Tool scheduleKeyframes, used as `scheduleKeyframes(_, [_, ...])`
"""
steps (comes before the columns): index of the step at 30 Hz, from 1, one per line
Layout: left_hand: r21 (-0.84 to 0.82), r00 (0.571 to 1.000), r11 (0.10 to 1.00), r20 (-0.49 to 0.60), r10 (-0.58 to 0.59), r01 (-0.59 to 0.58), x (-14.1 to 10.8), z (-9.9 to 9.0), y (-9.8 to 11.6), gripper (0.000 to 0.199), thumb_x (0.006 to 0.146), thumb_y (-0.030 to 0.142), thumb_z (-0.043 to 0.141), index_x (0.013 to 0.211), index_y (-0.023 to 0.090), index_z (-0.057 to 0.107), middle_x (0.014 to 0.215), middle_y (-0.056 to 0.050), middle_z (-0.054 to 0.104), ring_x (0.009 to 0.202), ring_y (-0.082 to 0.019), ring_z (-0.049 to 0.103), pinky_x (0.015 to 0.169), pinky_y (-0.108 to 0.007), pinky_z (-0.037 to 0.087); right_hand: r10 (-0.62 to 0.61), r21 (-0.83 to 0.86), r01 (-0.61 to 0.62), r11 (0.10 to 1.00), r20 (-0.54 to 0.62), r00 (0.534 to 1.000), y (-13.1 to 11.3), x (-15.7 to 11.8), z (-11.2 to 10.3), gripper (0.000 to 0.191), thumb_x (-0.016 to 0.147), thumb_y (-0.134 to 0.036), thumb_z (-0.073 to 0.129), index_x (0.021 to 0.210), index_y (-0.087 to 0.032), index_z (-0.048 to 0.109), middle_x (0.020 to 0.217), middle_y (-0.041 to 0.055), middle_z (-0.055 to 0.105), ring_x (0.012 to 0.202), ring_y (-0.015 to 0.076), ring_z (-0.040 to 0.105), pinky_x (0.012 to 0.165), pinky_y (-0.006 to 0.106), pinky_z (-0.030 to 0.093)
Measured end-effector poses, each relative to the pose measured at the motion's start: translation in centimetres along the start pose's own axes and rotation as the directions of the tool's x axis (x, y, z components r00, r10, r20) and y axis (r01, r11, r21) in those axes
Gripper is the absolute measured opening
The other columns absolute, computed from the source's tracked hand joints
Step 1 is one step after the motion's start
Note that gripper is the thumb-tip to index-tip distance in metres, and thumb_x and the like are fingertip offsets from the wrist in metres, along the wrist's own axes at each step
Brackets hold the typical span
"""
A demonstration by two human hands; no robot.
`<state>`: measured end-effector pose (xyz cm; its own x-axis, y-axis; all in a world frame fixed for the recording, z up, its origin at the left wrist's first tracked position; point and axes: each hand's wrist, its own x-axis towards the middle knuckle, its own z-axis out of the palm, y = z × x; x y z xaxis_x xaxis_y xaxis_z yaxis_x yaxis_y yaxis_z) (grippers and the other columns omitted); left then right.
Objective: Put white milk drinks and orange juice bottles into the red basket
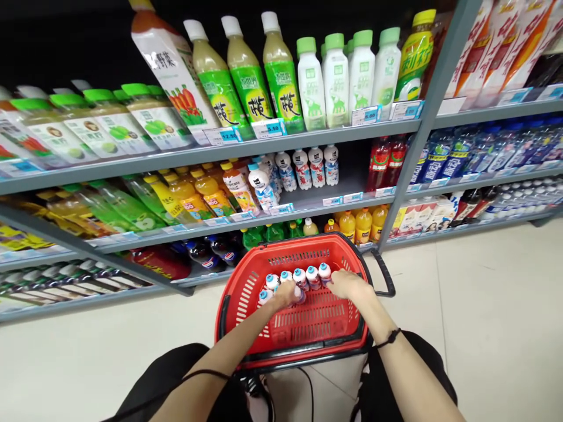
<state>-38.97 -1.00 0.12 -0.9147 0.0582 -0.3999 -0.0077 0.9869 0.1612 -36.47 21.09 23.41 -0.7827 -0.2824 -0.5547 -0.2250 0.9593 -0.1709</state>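
Inside the red basket [303, 344], several small white-capped bottles [299, 276] with blue tops stand in a row along the far side, with more at the left. My left hand [287, 294] reaches over the row's near side, its fingers wrapped round a small bottle [300, 295]. At the right end of the row, my right hand [347, 285] is at the last bottle [324, 272], fingers curled against its side; the fingertips are partly hidden.
Shelves [308, 202] of drinks rise behind the basket, with similar small bottles [301, 167] on the middle one. The basket's black handle [385, 272] sticks out to the right. My knees flank the basket's near side.
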Motion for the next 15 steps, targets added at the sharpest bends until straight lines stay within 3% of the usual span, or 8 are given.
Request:
scheduleKeyframes(4, [0.047, 1.0, 0.999, -0.015, -0.004, 0.005, 0.3, 1.0, 0.2, 0.04, 0.098, 0.037, 0.069, 0.13, 0.014, 0.063, 0.129, -0.011, 0.066, 0.118, -0.025, 0.065, 0.103, -0.047, 0.055, -0.017, -0.016, 0.017, 1.0, 0.007, 1.0, -0.4, 0.3, 0.2, 0.036, 0.109, -0.033, 0.054, 0.13, -0.008, 0.07, 0.135, 0.019, 0.069, 0.126, 0.0277, 0.067, 0.109, 0.046, 0.052])
scheduleKeyframes(10, [0.072, 0.998, 0.997, -0.063, 0.004, 0.001, -0.2, 0.3, 0.5, 0.043, 0.096, 0.031, 0.072, 0.134, 0.015, 0.062, 0.135, -0.012, 0.064, 0.124, -0.026, 0.063, 0.107, -0.049, 0.054, -0.03, -0.062, 0.031, 0.998, 0.016, 0.999, -1.7, 0.7, 0.6, 0.037, 0.109, -0.031, 0.054, 0.134, -0.008, 0.069, 0.14, 0.0203, 0.067, 0.128, 0.0287, 0.067, 0.109, 0.044, 0.053])
scheduleKeyframes(13, [0.077, 0.989, 0.995, -0.129, 0.072, -0.063, -1.0, -1.2, 0.6, 0.045, 0.091, 0.03, 0.077, 0.131, 0.013, 0.064, 0.132, -0.012, 0.065, 0.124, -0.027, 0.062, 0.109, -0.05, 0.051, -0.028, -0.076, 0.03, 0.997, 0.022, 0.999, -2.2, 1.0, 0.9, 0.038, 0.109, -0.032, 0.053, 0.135, -0.008, 0.068, 0.141, 0.0207, 0.066, 0.128, 0.0287, 0.066, 0.109, 0.045, 0.052])
scheduleKeyframes(15, [0.068, 0.97, 0.99, -0.203, 0.137, -0.126, -1.4, -3.5, 0.1, 0.04, 0.09, 0.03, 0.076, 0.124, 0.011, 0.066, 0.122, -0.013, 0.069, 0.117, -0.027, 0.065, 0.104, -0.046, 0.053, -0.023, -0.081, 0.025, 0.996, 0.028, 0.999, -2.4, 1.2, 1.0, 0.038, 0.109, -0.032, 0.053, 0.134, -0.007, 0.068, 0.14, 0.0211, 0.066, 0.128, 0.0287, 0.066, 0.109, 0.045, 0.052])
